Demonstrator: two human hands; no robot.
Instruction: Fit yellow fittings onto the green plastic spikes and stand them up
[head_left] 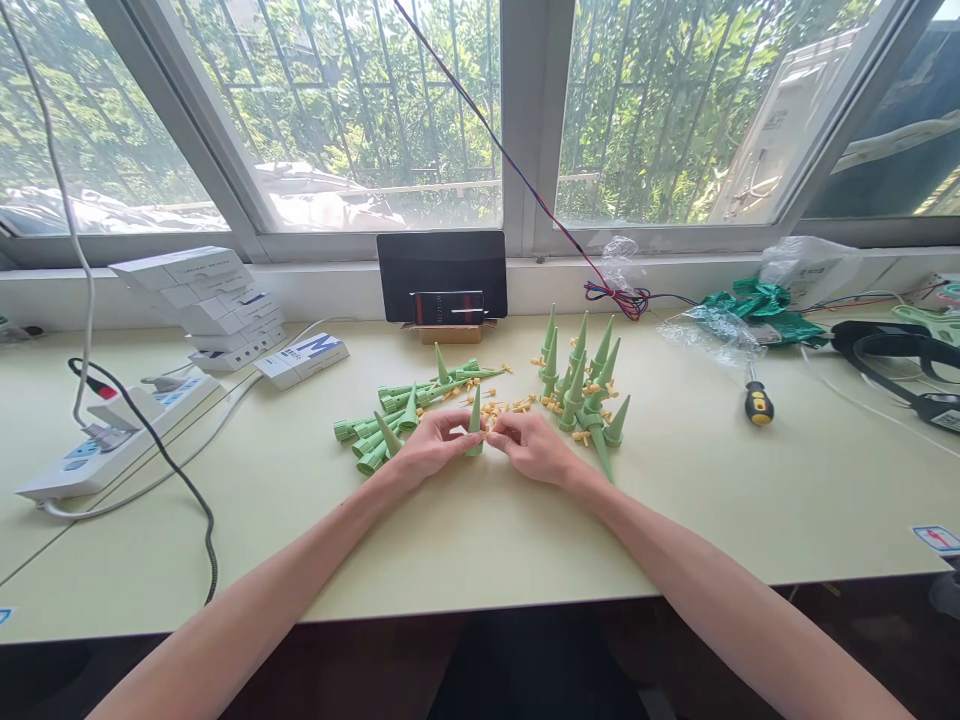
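My left hand [432, 444] is closed round a green plastic watering spike [475, 412], which stands point up. My right hand [529, 446] pinches a small yellow valve [487, 434] against the spike's side; the fingertips hide most of it. Loose yellow valves [517, 405] lie just beyond my hands. To the left is a pile of green spikes [375, 440], most on their sides and a few upright. Several spikes with yellow valves on them [576, 385] stand in a cluster to the right, with one lying down at its front.
A tablet [442, 262] and a phone [448, 308] lean by the window. White boxes [199, 290] and a power strip [124, 440] with cables are on the left. On the right lie a screwdriver [759, 402], green plastic wrapping [765, 312] and a black headset-like strap [892, 365].
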